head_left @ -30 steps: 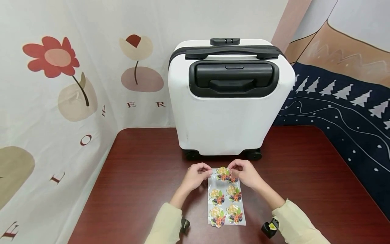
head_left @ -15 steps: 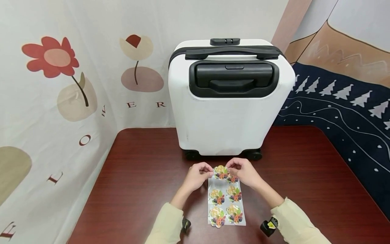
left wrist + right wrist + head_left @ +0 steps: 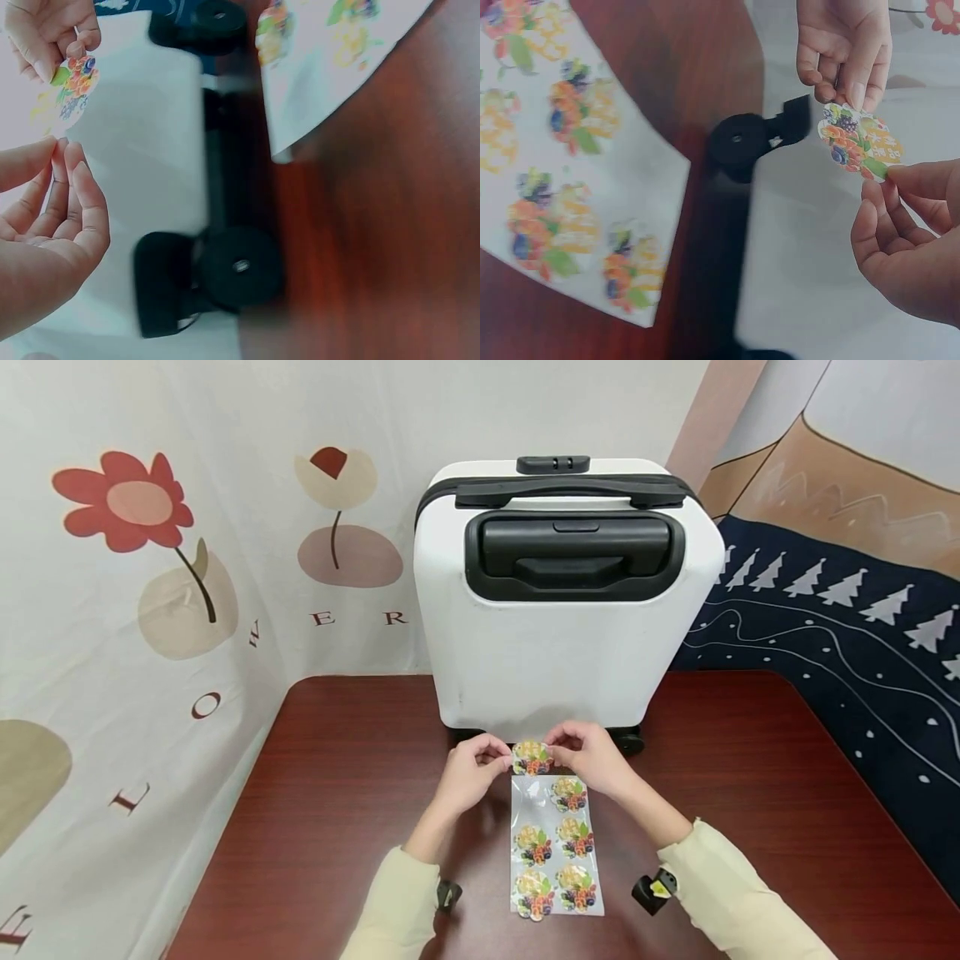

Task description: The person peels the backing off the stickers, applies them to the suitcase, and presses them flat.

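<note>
A fruit-printed sticker [image 3: 532,758] is held up between both hands, just beyond the top of the sticker sheet. My left hand [image 3: 468,773] pinches its left edge between thumb and fingertips. At the opposite edge, my right hand [image 3: 592,762] pinches it the same way, as the right wrist view shows with the sticker [image 3: 859,141] stretched flat. Below them on the table lies the pale sticker sheet [image 3: 542,814], bearing several more fruit stickers. Its upper left spot is bare.
A white suitcase [image 3: 562,668] with black handles and wheels stands upright behind the hands, its base close beyond them. The dark red wooden table [image 3: 337,810] spreads to both sides. Printed cloth [image 3: 225,510] hangs at the back and left.
Both hands have lifted the sticker off the sheet and moved it away from the body, toward the suitcase, and slightly left. The sheet has stayed in place, its upper left spot uncovered.
</note>
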A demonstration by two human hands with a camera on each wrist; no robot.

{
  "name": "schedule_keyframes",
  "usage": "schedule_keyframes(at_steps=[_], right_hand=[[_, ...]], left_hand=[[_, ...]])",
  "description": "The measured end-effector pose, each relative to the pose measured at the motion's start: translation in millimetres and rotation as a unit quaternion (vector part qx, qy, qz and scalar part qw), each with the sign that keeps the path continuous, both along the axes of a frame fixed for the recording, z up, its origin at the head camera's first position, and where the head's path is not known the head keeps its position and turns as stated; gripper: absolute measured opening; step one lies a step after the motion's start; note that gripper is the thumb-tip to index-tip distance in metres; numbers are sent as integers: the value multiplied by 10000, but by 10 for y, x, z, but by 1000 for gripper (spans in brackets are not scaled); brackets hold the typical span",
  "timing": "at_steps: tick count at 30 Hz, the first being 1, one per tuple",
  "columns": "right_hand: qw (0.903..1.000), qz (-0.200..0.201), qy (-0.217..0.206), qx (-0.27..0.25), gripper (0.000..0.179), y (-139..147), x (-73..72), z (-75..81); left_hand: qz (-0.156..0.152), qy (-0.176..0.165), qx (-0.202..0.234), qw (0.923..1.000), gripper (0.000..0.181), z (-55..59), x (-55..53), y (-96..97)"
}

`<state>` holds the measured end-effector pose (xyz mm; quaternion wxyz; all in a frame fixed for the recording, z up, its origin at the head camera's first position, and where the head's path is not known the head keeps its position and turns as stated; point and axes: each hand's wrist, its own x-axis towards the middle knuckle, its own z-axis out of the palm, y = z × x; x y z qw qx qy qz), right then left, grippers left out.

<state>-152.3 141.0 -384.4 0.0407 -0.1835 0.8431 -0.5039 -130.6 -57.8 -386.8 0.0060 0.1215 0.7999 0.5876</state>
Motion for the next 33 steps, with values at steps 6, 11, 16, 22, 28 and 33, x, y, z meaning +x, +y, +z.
schedule_keyframes(at_steps=[6,11,16,22,28,33], right_hand=[[9993,83,344,-104,6,-121,-84,239],[9979,97,630,-135,6,-214,-126,464],[9939,89,1102,-18,4,-302,-154,652],[9881,12,1538,-46,4,-392,-187,808],[9800,-169,1981,-124,4,-492,-222,965],[9678,-313,2493,-141,4,-578,-230,1094]], left_hand=[[280,367,60,9989,3,220,-73,-103],[492,595,51,9970,5,216,-205,-203],[629,890,53,9940,5,361,-243,-277],[882,1283,-137,9877,4,584,-267,-337],[1046,1532,-220,9824,5,779,-300,-399],[1153,1777,-204,9771,7,923,-351,-435]])
